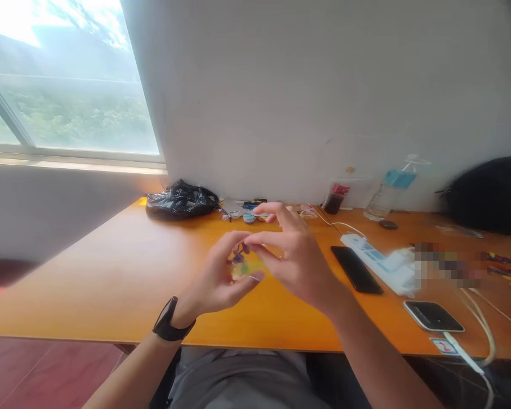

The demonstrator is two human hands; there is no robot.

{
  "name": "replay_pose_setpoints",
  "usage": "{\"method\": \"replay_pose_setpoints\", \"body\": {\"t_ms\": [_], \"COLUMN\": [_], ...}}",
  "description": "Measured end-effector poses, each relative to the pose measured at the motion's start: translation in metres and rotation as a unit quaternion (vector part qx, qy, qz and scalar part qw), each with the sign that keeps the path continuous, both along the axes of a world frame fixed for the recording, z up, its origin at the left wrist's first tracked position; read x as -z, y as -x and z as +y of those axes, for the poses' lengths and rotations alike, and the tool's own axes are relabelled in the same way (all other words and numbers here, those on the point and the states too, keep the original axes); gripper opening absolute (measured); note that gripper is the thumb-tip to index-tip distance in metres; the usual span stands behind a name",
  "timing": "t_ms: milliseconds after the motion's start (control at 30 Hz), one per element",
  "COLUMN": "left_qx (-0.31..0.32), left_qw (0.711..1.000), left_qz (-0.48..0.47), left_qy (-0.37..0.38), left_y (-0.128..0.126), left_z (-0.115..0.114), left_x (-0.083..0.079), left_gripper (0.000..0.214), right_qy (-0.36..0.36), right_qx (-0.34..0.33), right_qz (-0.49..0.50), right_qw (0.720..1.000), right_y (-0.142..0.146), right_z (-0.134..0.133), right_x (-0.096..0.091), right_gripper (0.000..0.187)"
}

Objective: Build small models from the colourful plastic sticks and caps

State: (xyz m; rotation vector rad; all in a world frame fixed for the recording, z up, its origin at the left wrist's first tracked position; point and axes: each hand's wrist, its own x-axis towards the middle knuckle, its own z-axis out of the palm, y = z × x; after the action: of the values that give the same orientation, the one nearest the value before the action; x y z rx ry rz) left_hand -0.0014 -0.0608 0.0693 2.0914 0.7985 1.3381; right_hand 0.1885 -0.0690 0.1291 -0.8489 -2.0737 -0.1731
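Note:
Above the middle of the table, my left hand [216, 284], with a black watch [170, 321] on its wrist, curls around a small purple and yellow-green piece [239, 257]. Blur and the fingers hide much of this piece, so I cannot tell its kind. My right hand [298, 258] reaches in from the right. Its thumb and index finger close at the purple upper part, while its other fingers are raised and bent. Both hands meet at the piece, clear of the tabletop.
On the orange table [111, 278] lie a black plastic bag [181, 201], small craft bits [249, 217], a phone [355, 270], a white power strip [377, 258] and a charging device [433, 316] with cables. A dark drink bottle [336, 197] and a water bottle [378, 200] stand by the wall.

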Motion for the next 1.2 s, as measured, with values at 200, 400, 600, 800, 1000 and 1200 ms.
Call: {"method": "replay_pose_setpoints", "body": {"t_ms": [200,400,600,800,1000,1200], "left_qx": [-0.001,-0.059,-0.098,-0.121,-0.143,-0.145], "left_qw": [1.0,0.998,0.995,0.992,0.989,0.988], "left_qz": [-0.007,-0.031,-0.015,0.015,0.035,0.04], "left_qy": [0.008,0.006,-0.001,-0.01,-0.023,-0.035], "left_y": [0.006,0.021,0.027,0.029,0.027,0.023], "left_z": [0.01,0.022,0.029,0.031,0.034,0.033], "left_x": [0.005,0.004,0.006,0.008,0.012,0.016], "left_gripper": [0.045,0.045,0.042,0.044,0.048,0.051], "right_qy": [0.083,0.149,0.309,0.346,0.213,0.111], "right_qx": [-0.117,0.031,0.098,0.087,0.002,-0.023], "right_qz": [0.031,0.075,-0.125,-0.089,0.143,0.082], "right_qw": [0.989,0.986,0.938,0.93,0.966,0.99], "right_y": [-0.008,-0.035,-0.031,-0.033,-0.048,-0.036], "right_z": [0.022,0.112,0.148,0.147,0.113,0.037], "right_x": [-0.008,0.037,0.114,0.123,0.055,-0.008], "right_gripper": [0.013,0.021,0.018,0.027,0.025,0.019]}}
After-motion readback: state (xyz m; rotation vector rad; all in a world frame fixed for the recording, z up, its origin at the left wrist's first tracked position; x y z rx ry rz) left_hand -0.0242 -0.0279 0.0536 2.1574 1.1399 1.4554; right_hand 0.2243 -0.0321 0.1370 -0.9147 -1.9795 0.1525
